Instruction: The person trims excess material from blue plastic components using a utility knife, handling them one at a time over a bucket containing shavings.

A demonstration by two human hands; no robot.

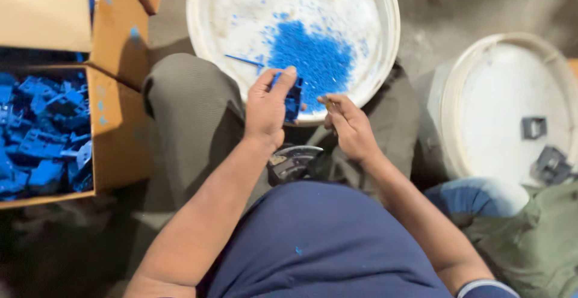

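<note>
The left hand (266,108) is pinching a blue plastic part (293,98) upright, long axis 12-to-6, at the white tub's (385,9) 6 o'clock rim, while the right hand's (348,126) fingers are curling around a small tool above the concrete floor (457,9).

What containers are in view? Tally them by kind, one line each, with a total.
White buckets: 2, one with blue shavings, under the left hand holding a blue plastic part and the right hand; one holding grey parts.
Cardboard boxes: 1, full of blue parts.
Total: 3

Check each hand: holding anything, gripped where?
Left hand pinches a small blue plastic moulded part by its upper edge. Right hand grips something thin; cannot tell what.
</note>
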